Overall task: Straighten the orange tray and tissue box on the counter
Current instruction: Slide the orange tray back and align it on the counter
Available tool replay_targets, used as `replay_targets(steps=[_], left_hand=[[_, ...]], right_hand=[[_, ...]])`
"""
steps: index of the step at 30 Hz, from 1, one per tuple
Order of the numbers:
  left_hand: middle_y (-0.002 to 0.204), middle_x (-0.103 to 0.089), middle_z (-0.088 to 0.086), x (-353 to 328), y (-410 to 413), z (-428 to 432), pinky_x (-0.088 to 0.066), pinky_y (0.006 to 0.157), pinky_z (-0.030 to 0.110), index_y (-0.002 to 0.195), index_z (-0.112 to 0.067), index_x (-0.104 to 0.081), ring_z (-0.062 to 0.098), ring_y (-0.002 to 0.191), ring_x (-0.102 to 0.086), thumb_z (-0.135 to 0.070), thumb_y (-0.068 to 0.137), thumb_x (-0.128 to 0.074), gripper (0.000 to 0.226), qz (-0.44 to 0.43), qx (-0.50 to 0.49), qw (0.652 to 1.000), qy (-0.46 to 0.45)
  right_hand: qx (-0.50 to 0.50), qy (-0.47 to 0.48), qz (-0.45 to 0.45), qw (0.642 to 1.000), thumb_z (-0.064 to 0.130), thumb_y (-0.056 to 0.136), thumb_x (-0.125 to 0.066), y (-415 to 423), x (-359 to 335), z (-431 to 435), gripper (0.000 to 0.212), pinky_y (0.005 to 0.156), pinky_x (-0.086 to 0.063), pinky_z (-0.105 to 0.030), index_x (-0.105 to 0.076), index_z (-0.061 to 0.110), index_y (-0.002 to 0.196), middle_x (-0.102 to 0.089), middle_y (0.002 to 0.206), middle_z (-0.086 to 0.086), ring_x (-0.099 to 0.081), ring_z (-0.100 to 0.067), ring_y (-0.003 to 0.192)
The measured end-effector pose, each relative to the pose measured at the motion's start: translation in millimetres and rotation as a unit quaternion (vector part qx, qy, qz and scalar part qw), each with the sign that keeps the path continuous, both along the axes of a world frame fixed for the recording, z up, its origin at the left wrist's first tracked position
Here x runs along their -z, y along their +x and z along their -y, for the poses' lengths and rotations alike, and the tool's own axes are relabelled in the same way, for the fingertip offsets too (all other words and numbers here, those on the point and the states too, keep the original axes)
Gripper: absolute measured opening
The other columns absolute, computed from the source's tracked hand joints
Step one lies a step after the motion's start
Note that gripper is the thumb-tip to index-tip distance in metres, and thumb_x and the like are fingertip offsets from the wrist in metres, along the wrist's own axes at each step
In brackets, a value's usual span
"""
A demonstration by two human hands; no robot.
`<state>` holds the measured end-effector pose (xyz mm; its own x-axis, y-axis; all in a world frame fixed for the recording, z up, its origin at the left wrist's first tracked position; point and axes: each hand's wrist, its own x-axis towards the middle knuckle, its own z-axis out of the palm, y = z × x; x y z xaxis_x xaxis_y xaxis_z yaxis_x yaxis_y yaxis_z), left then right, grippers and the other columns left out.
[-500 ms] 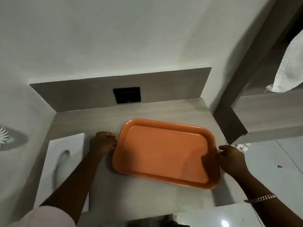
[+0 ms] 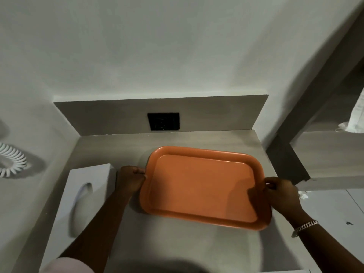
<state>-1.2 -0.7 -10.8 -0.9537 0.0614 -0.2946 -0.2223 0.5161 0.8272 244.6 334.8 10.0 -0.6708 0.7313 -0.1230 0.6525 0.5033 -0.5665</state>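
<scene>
An empty orange tray (image 2: 202,186) lies on the grey counter (image 2: 110,146), skewed so that its right end sits nearer the front edge. My left hand (image 2: 132,180) grips the tray's left rim. My right hand (image 2: 281,194) grips the right rim, fingers curled over the edge. A white tissue box (image 2: 84,196) with an oval opening lies along the counter's left side, just left of my left forearm, which covers part of its near end.
A black socket plate (image 2: 163,121) sits in the grey backsplash behind the tray. A white coiled cord (image 2: 10,160) hangs on the left wall. At the right stands a grey shelf unit (image 2: 325,154) with white cloth (image 2: 354,119) on it, close to the tray's right end.
The view has shifted slightly. Both hands stay on the tray's ends, and the tray's place on the counter looks nearly the same.
</scene>
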Motion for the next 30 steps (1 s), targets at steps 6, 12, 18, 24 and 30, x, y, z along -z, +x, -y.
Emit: replay_targets(steps=[6, 12, 18, 24, 30], left_hand=[[0.100, -0.074, 0.031, -5, -9, 2, -0.054, 0.096, 0.059, 0.095, 0.009, -0.074, 0.044, 0.097, -0.070, 0.013, 0.072, -0.072, 0.024, -0.001, -0.027, 1.000, -0.017], [0.093, -0.076, 0.029, -3, -8, 0, -0.057, 0.091, 0.051, 0.090, 0.006, -0.076, 0.039, 0.092, -0.072, 0.011, 0.071, -0.071, 0.020, -0.004, -0.035, 0.999, -0.038], [0.090, -0.078, 0.025, 2, -2, 3, -0.059, 0.090, 0.046, 0.086, 0.002, -0.079, 0.035, 0.089, -0.074, 0.007, 0.071, -0.071, 0.018, -0.012, -0.025, 0.997, -0.067], [0.090, -0.076, 0.025, -11, 11, 1, -0.054, 0.083, 0.039, 0.085, 0.002, -0.076, 0.037, 0.091, -0.072, -0.009, 0.071, -0.066, 0.021, -0.049, -0.010, 0.993, -0.104], [0.141, -0.051, 0.030, -10, 76, -18, -0.040, 0.111, 0.059, 0.138, 0.002, -0.049, 0.049, 0.132, -0.047, -0.026, 0.088, -0.057, 0.058, -0.282, 0.169, 0.924, -0.195]], right_hand=[[-0.025, -0.001, 0.016, 1.000, 0.003, 0.085, -0.063, -41, -8, -12, 0.021, 0.079, -0.055, -0.036, -0.075, 0.002, 0.102, -0.076, 0.097, -0.017, -0.068, -0.028, 0.079], [-0.012, -0.009, 0.025, 1.000, 0.012, 0.085, -0.068, -60, -1, -16, 0.019, 0.088, -0.051, -0.037, -0.076, 0.005, 0.101, -0.076, 0.100, -0.018, -0.068, -0.034, 0.095], [0.003, -0.028, 0.028, 0.999, 0.016, 0.086, -0.068, -63, 6, -16, 0.020, 0.092, -0.054, -0.041, -0.076, 0.007, 0.102, -0.076, 0.097, -0.018, -0.068, -0.035, 0.097], [0.007, -0.026, 0.013, 1.000, 0.019, 0.091, -0.064, -60, 9, -13, 0.039, 0.096, -0.052, -0.049, -0.062, 0.001, 0.126, -0.073, 0.108, -0.021, -0.066, -0.037, 0.104], [-0.149, 0.103, -0.053, 0.982, 0.045, 0.092, -0.051, -31, 7, 51, 0.055, 0.096, -0.049, -0.050, -0.053, 0.008, 0.132, -0.060, 0.129, -0.021, -0.057, -0.038, 0.114]])
